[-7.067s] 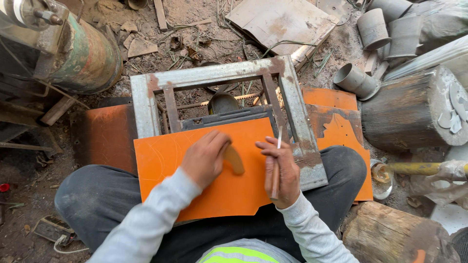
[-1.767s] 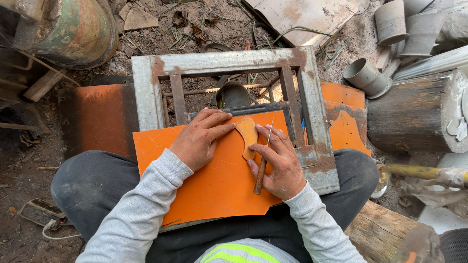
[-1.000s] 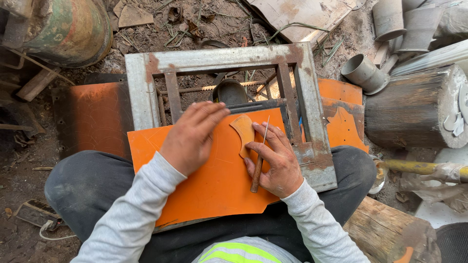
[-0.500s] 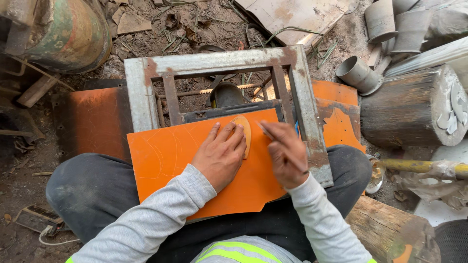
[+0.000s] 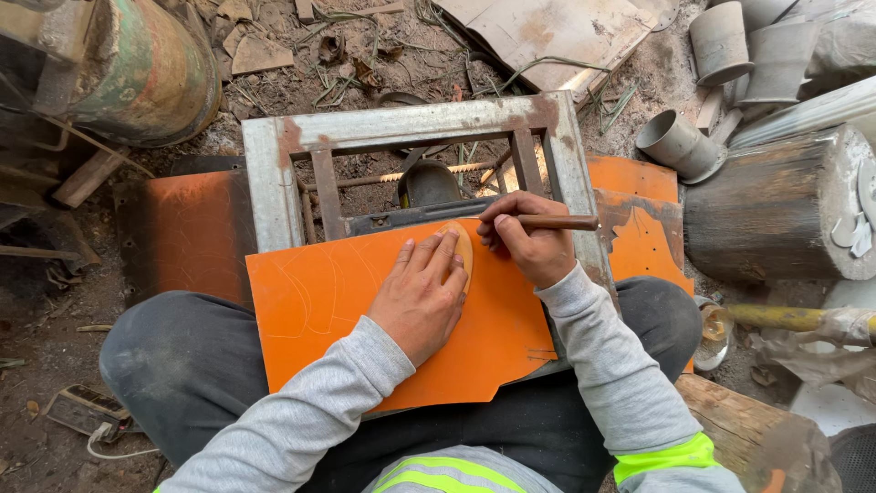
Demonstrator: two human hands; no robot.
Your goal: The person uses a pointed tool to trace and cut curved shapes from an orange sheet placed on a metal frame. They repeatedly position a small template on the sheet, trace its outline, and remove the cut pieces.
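While pressed flat with fingers spread, the left hand (image 5: 422, 297) pins a tan template (image 5: 461, 248) onto the orange sheet (image 5: 328, 301) across the lap. Right hand (image 5: 529, 242), just beside, grips a brown scribing stick (image 5: 552, 221). Beyond both: rusty metal frame (image 5: 265, 173).

Left hand (image 5: 422, 297) flat on an orange sheet (image 5: 365, 310), right hand (image 5: 529, 242) at two o'clock, fingers around a brown stick (image 5: 557, 222).
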